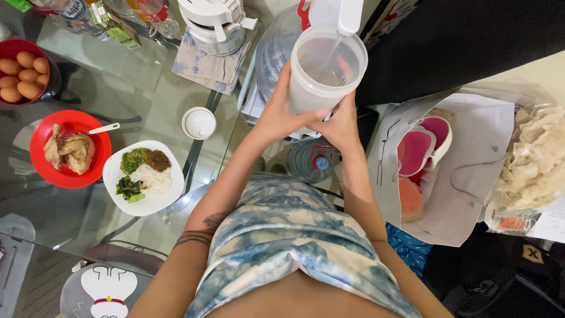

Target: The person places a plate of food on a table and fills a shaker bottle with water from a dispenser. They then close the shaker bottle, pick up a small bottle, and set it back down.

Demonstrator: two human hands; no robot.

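- Translucent plastic jug (pixel 326 73) sits clamped between both my hands, held up in front of my chest beneath a white dispenser spout (pixel 347 15).
- Left hand (pixel 279 115) wraps the jug's near-left side, fingers (pixel 315 115) curled tight against its wall.
- Right hand (pixel 341 126) presses the jug's lower right side, fingers closed on it and touching my left fingertips.
- Water stands shallow inside the jug.
- Below my hands a large water bottle with a blue cap (pixel 312 160) stands on the floor.
- To my left, the glass worktop (pixel 88 70) carries a white plate of rice and greens (pixel 144 176), a red plate of chicken (pixel 70 148), a small white lid (pixel 199 122) and a red bowl of eggs (pixel 26 70).
- To my right, a white paper bag (pixel 465 176) holds pink containers.
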